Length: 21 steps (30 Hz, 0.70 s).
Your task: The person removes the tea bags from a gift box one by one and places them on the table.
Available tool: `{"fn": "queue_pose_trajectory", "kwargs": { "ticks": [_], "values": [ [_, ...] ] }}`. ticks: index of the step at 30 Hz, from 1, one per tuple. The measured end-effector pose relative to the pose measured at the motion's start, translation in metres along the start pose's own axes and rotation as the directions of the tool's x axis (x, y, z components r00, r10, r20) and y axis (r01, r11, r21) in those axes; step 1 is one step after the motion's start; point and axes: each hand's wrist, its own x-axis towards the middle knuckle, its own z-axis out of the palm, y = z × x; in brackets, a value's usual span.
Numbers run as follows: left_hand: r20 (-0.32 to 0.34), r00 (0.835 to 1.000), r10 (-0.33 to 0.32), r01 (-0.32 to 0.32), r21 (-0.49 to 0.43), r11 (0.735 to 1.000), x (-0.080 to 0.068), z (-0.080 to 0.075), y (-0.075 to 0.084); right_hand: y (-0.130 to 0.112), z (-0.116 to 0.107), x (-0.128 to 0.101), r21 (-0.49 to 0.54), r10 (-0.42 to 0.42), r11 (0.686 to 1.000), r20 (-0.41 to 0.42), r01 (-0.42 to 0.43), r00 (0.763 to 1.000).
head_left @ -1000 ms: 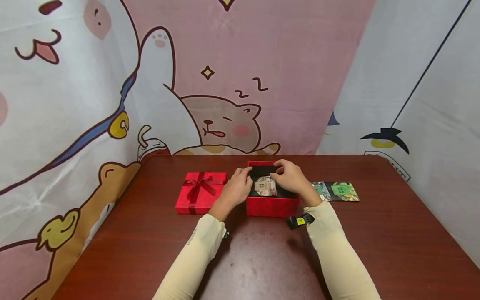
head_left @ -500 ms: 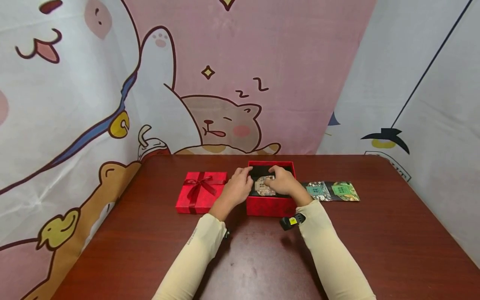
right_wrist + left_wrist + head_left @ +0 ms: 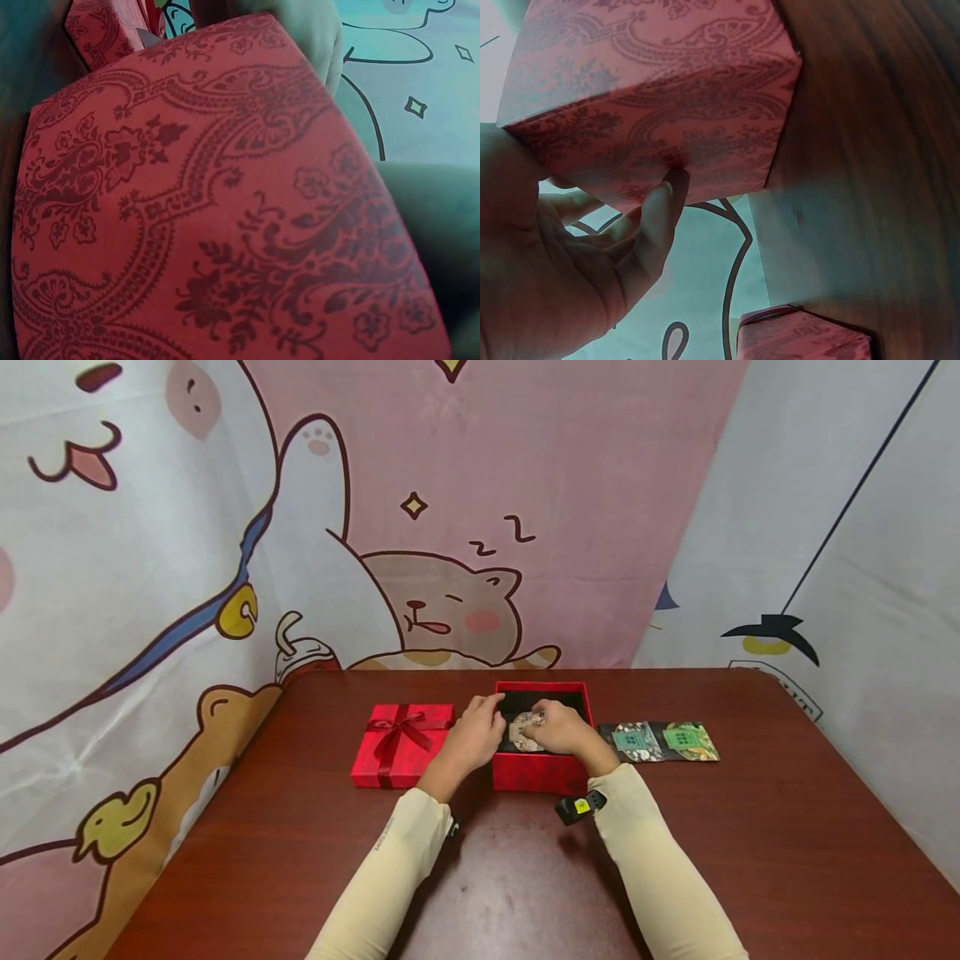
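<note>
A red gift box (image 3: pixel 536 774) with a dark paisley-like print stands lidless on the table, its inside black. My left hand (image 3: pixel 472 735) grips its left wall at the rim; the left wrist view shows the thumb (image 3: pixel 671 195) against the outside of the box (image 3: pixel 660 97). Inside the box, my right hand (image 3: pixel 558 729) pinches the right part of a small flat packet (image 3: pixel 522 735) with a floral print and beige label. The right-hand fingertips are partly hidden over the packet. The near box wall (image 3: pixel 187 210) fills most of the right wrist view.
Left of the box lies its red lid (image 3: pixel 431 756), tied with a dark red ribbon bow. Two flat packets with green labels, one greyish (image 3: pixel 635 741) and one yellow-green (image 3: pixel 690 742), lie side by side to the right. A cartoon-printed cloth (image 3: pixel 600 527) hangs behind the table.
My right hand has moved left and down from the box's right side onto the packet and taken hold of it. The left hand has stayed on the box wall.
</note>
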Motion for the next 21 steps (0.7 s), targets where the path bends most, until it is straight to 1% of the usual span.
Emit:
{"fn": "queue_pose_trajectory", "kwargs": {
  "ticks": [4,8,12,15,21],
  "values": [
    [-0.005,1.000,0.005,-0.005,0.000,1.000,0.000,0.000,0.000,-0.004,0.000,-0.003,-0.008,-0.035,0.999,-0.006,0.035,0.999],
    [-0.011,1.000,0.014,-0.013,0.008,1.000,0.000,-0.001,0.000,-0.008,-0.001,-0.005,-0.010,-0.058,0.998,-0.062,0.057,0.996],
    [-0.009,1.000,0.009,-0.009,0.017,1.000,0.000,-0.002,0.000,-0.011,-0.001,-0.004,0.033,-0.072,0.997,-0.106,0.076,0.992],
    [-0.004,1.000,0.005,-0.005,0.016,1.000,0.000,-0.002,0.000,-0.010,0.002,-0.002,0.053,-0.084,0.995,-0.116,0.090,0.990],
    [0.004,1.000,0.000,0.000,-0.002,1.000,-0.001,-0.001,0.000,-0.008,0.010,0.004,-0.023,-0.110,0.994,-0.148,0.108,0.983]
  ]
}}
